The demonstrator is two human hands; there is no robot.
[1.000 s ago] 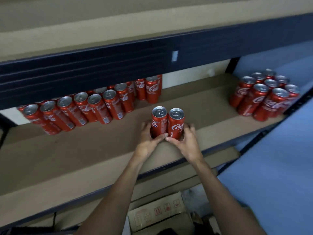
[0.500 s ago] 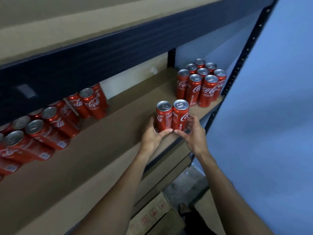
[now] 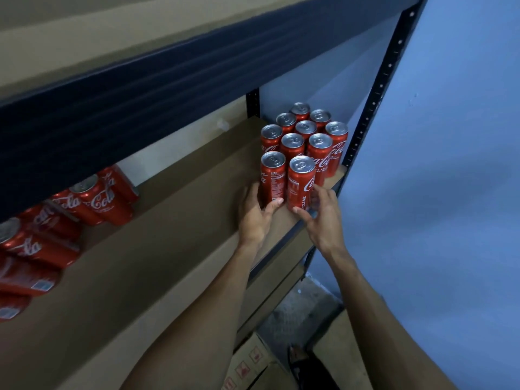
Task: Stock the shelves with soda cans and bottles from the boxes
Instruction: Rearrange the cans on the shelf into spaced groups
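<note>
Shelf (image 3: 168, 220) with upright red cans (image 3: 320, 153)

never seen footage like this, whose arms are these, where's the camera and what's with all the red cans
There is no machine here. A person wears one wide-angle camera on the head, looking forward and down, so both arms are the person's own. The left hand grips the left can and the right hand grips the right can, both upright and side by side at the front edge of a brown shelf board. Just behind them, a cluster of cans stands at the shelf's right end. More cans stand farther left. A cardboard box shows below.
</note>
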